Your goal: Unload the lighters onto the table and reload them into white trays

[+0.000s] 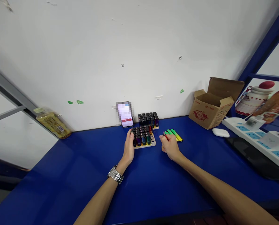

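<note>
Along the left side of a pale tray (153, 143) filled with upright lighters (143, 139), my left hand (129, 147) is closed, gripping the tray's edge. The lighters have black tops and shiny purple, blue and green bodies; a red one stands at the back right. Several slots show at the tray's right end. To the right, my right hand (169, 146) is a fist, apart from the tray. A red lighter with a dark tip (164, 134) pokes from its top; the rest is hidden by the fingers. Just behind that hand lie several shiny green and yellow strips (176, 134).
A second tray of lighters (149, 119) stands behind, near the wall. A phone (125, 114) leans on the wall. At left lies a bottle (54, 123); at right are an open carton (207, 107), a white case (221, 132), a power strip (258, 137) and a black slab (252, 156).
</note>
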`<state>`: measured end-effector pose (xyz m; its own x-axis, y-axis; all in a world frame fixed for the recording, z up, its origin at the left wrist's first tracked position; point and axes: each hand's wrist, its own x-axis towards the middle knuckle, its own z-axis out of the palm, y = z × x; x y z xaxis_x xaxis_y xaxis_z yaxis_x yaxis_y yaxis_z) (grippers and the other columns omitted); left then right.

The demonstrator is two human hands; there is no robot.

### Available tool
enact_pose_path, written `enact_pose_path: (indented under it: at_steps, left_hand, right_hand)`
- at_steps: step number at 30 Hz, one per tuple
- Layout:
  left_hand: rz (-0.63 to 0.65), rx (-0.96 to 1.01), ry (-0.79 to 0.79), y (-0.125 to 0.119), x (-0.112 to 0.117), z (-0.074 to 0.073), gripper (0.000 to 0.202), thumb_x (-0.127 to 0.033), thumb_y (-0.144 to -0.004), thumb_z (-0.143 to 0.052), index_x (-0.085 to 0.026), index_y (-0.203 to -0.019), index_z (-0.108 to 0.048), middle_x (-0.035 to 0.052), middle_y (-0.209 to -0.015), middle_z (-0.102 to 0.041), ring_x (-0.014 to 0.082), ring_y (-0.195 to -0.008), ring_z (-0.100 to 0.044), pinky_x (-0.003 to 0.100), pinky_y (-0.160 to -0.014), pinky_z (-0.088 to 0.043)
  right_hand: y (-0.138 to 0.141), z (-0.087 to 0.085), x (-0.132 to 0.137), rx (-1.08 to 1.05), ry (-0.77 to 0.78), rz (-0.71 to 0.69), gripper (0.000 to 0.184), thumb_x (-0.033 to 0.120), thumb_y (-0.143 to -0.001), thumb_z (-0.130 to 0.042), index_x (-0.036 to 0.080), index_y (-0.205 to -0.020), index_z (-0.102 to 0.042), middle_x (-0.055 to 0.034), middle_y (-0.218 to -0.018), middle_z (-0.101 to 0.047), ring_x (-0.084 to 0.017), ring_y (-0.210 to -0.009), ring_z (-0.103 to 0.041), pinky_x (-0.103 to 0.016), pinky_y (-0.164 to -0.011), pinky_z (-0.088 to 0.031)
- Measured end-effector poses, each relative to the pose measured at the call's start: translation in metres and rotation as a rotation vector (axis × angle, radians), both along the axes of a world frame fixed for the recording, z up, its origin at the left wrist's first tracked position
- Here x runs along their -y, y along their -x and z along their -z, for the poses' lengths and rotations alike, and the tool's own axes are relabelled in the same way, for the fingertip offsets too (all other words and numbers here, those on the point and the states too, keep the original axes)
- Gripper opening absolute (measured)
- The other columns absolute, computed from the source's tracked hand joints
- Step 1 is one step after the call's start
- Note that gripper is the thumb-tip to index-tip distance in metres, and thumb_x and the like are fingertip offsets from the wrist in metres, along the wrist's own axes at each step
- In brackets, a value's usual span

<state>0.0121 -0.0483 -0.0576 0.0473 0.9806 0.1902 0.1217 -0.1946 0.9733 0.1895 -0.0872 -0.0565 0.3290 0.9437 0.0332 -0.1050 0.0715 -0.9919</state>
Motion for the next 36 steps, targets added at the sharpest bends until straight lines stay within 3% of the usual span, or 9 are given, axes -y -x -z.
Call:
enact_pose_path:
  at_steps: [7, 36]
  left_hand:
    - [-0.001, -0.025, 0.008, -0.0006, 0.0011, -0.0018, 0.058, -0.058, -0.094, -0.03, -0.021, -0.137, -0.043, 0.0077, -0.145, -0.045, 0.0235, -0.134, -0.04, 0.04, -0.114, -0.027]
    - [0.0, -0.024, 0.019, -0.0012, 0.0028, -0.0042, 0.058, -0.057, -0.094, -0.031, -0.021, -0.138, -0.041, 0.0077, -0.143, -0.048, 0.0221, -0.134, -0.041, 0.037, -0.112, -0.03]
  right_hand:
    - [0.0033, -0.0053, 0.0008, -0.097, 0.029, -0.04, 0.045, 0.043, -0.068, -0.061, 0.024, -0.047, -0.027, 0.0119, -0.038, -0.019, -0.003, -0.031, -0.016, -0.019, -0.027, -0.017]
    - [0.0022, 0.0017, -0.0018, -0.058, 0.013, -0.004, 0.04, 0.039, -0.068, -0.061, 0.024, -0.048, -0.029, 0.0117, -0.037, -0.023, -0.003, -0.029, -0.019, -0.018, -0.026, -0.02]
